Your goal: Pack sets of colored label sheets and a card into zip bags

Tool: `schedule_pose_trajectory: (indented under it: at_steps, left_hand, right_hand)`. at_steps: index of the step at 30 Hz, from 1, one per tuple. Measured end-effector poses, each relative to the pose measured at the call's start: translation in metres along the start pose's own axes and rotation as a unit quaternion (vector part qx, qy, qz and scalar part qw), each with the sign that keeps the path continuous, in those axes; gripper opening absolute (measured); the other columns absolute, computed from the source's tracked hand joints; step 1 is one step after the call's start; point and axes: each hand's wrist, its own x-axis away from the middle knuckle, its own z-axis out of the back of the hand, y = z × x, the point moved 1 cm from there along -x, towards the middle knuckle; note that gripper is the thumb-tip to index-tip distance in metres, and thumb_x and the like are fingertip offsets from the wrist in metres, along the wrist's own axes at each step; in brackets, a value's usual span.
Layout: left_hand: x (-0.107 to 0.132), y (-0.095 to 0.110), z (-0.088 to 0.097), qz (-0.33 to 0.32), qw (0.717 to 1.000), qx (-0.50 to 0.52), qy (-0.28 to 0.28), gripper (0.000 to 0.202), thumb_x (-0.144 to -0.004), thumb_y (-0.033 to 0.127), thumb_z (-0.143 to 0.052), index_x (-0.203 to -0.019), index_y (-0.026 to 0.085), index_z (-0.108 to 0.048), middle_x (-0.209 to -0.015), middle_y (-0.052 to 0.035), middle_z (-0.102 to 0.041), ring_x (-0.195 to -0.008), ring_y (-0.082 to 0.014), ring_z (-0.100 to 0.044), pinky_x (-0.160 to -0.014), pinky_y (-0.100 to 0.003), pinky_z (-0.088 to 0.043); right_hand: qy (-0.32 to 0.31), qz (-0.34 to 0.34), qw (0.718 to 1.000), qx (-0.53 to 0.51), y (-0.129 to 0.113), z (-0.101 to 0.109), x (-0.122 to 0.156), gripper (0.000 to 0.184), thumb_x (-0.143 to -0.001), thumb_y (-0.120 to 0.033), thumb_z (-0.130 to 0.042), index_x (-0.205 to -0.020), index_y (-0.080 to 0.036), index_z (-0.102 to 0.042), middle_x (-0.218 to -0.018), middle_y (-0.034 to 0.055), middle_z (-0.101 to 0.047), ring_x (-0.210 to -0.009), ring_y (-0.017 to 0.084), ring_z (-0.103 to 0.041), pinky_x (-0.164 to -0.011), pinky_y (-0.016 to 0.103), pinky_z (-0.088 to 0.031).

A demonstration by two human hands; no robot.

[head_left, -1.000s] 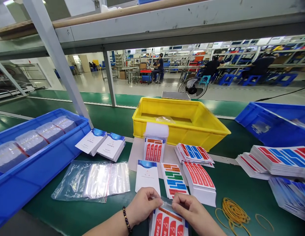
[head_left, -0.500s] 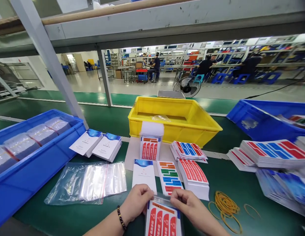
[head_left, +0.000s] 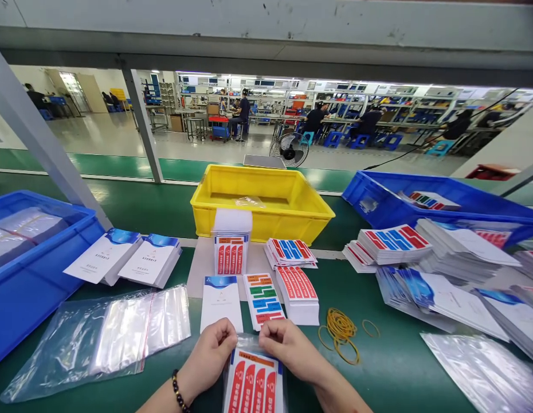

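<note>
My left hand (head_left: 208,351) and my right hand (head_left: 287,347) both pinch the top edge of a clear zip bag (head_left: 253,378) holding red-and-white sticker cards, low in the head view at the table's near edge. The fingers of both hands are closed on the bag's rim. A beaded bracelet (head_left: 177,390) sits on my left wrist. Just beyond my hands lie a white-and-blue booklet (head_left: 221,299), a multicoloured label sheet (head_left: 263,299) and a stack of red label cards (head_left: 298,293).
A yellow bin (head_left: 266,225) stands behind, with a filled bag (head_left: 230,250) upright before it. Blue bins sit left (head_left: 30,275) and right (head_left: 447,215). Empty zip bags (head_left: 107,335), booklets (head_left: 124,258), rubber bands (head_left: 341,332) and card stacks (head_left: 438,269) cover the green table. People work far behind.
The camera has swung right and down, shifting everything left in view. My hands have stayed on the bag's top edge, pinching closer together.
</note>
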Motion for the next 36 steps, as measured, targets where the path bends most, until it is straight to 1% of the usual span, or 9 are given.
schedule_pose_trajectory:
  at_steps: [3,9,12,20,26,29,32,34,36]
  left_hand:
    - [-0.001,0.0,-0.001,0.017,1.0,0.005,-0.008,0.043,-0.065,0.058,-0.056,-0.064,0.018,-0.041,-0.055,0.0042,-0.047,-0.05,-0.0097,-0.042,-0.048,-0.022,-0.029]
    - [0.001,0.003,0.0,0.002,1.0,0.017,-0.01,0.037,-0.064,0.051,-0.061,-0.061,0.018,-0.043,-0.062,0.0003,-0.054,-0.064,-0.0156,-0.052,-0.059,-0.026,-0.038]
    - [0.001,0.005,0.0,0.015,1.0,0.014,-0.014,0.033,-0.063,0.047,-0.061,-0.062,0.018,-0.045,-0.063,-0.0004,-0.056,-0.065,-0.0172,-0.054,-0.061,-0.027,-0.039]
    - [0.0,0.002,-0.003,0.006,0.998,-0.055,0.002,0.017,-0.065,0.031,-0.056,-0.059,0.016,-0.05,-0.06,0.0015,-0.054,-0.06,-0.0135,-0.049,-0.058,-0.024,-0.036]
    - [-0.001,-0.004,-0.01,0.006,0.998,-0.066,-0.014,0.014,-0.065,0.026,-0.056,-0.058,0.015,-0.051,-0.061,0.0014,-0.055,-0.061,-0.0126,-0.049,-0.057,-0.022,-0.036]
    - [0.004,-0.001,-0.011,-0.008,0.994,-0.106,-0.011,0.014,-0.068,0.025,-0.054,-0.057,0.015,-0.054,-0.061,0.0008,-0.056,-0.059,-0.0126,-0.049,-0.056,-0.022,-0.037]
    - [0.014,0.01,-0.006,-0.066,0.973,-0.222,0.014,0.011,-0.07,0.024,-0.054,-0.072,0.016,-0.061,-0.074,-0.0026,-0.063,-0.07,-0.0165,-0.054,-0.064,-0.024,-0.04]
    - [0.022,0.019,0.004,-0.106,0.939,-0.322,0.054,0.017,-0.075,0.025,-0.05,-0.085,0.018,-0.062,-0.086,-0.0055,-0.064,-0.08,-0.0191,-0.055,-0.072,-0.027,-0.04]
    - [0.03,0.025,0.022,-0.08,0.899,-0.419,0.104,0.02,-0.081,0.024,-0.041,-0.086,0.019,-0.06,-0.088,-0.007,-0.063,-0.082,-0.0197,-0.056,-0.073,-0.028,-0.039]
  right_hand:
    - [0.013,0.011,1.0,0.021,-0.001,0.001,0.002,0.018,-0.068,-0.03,-0.056,-0.059,-0.015,-0.052,-0.057,-0.0031,-0.046,-0.054,0.009,-0.039,-0.052,0.021,-0.03]
    - [-0.029,-0.008,0.998,0.053,0.0,0.004,0.001,0.02,-0.069,-0.029,-0.054,-0.056,-0.014,-0.054,-0.053,-0.0033,-0.046,-0.051,0.009,-0.038,-0.05,0.02,-0.029]
    - [-0.025,-0.001,0.998,0.061,0.003,0.003,0.001,0.017,-0.068,-0.025,-0.053,-0.056,-0.014,-0.054,-0.052,-0.0036,-0.046,-0.05,0.009,-0.038,-0.049,0.02,-0.029]
    - [0.015,0.039,0.992,0.122,0.001,-0.008,0.004,0.014,-0.071,-0.018,-0.05,-0.06,-0.014,-0.058,-0.057,-0.0015,-0.055,-0.057,0.011,-0.046,-0.053,0.02,-0.034]
    - [0.014,0.053,0.985,0.162,-0.003,-0.018,0.006,0.016,-0.072,-0.017,-0.05,-0.057,-0.015,-0.056,-0.058,-0.0014,-0.055,-0.057,0.011,-0.047,-0.053,0.02,-0.034]
    - [0.007,0.063,0.98,0.189,-0.005,-0.021,0.007,0.017,-0.075,-0.018,-0.049,-0.06,-0.016,-0.056,-0.062,-0.0004,-0.057,-0.06,0.012,-0.049,-0.055,0.021,-0.035]
    - [-0.003,0.072,0.976,0.207,-0.006,-0.019,0.007,0.016,-0.076,-0.019,-0.048,-0.063,-0.017,-0.056,-0.065,0.0006,-0.059,-0.063,0.014,-0.053,-0.059,0.023,-0.039]
    - [0.018,0.097,0.97,0.223,-0.007,-0.015,0.007,0.01,-0.076,-0.019,-0.05,-0.07,-0.018,-0.058,-0.074,0.002,-0.06,-0.071,0.017,-0.055,-0.066,0.026,-0.042]
    - [0.07,0.127,0.963,0.229,-0.008,-0.008,0.009,0.01,-0.076,-0.023,-0.051,-0.082,-0.019,-0.059,-0.088,0.0045,-0.06,-0.084,0.019,-0.055,-0.076,0.029,-0.043]
